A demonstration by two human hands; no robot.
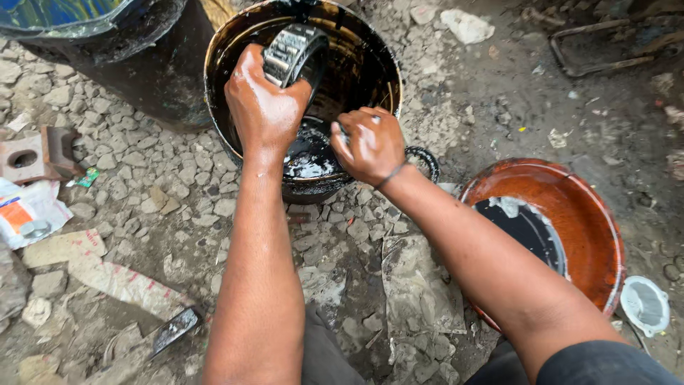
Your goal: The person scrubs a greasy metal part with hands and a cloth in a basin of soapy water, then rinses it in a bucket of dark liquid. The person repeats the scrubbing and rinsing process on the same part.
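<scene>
1. Several bits of litter sit at the far left of the frame — a reddish block with a hole [28, 157] and, below it, a crumpled white and orange packet [28, 214], both on the stony ground [142, 185].
2. At upper left stands a dark drum [142, 64], its side black and greasy, just beside the bucket.
3. Low in the left half, a small dark flat piece [174, 328] lies on the dirt near the left forearm.
4. The left hand [265, 107], slick with oil, is curled tight around a large metal roller bearing [292, 53], gripping its lower edge and holding it upright over the bucket, rollers showing along its rim.
5. The black bucket [370, 64] fills the upper middle of the frame; its inside wall is brown with oil and a pool of dark liquid [310, 157] lies at its bottom.
6. The right hand [370, 146] reaches into the bucket just right of the bearing, fingers bent inward — closed on something small and dark that I cannot make out. A thin band circles its wrist.
7. At right, well apart from the bucket, a rusty orange basin [577, 207] holds black oil [524, 228].
8. A small white lid [645, 305] lies at lower right, just beside the basin's edge.
</scene>
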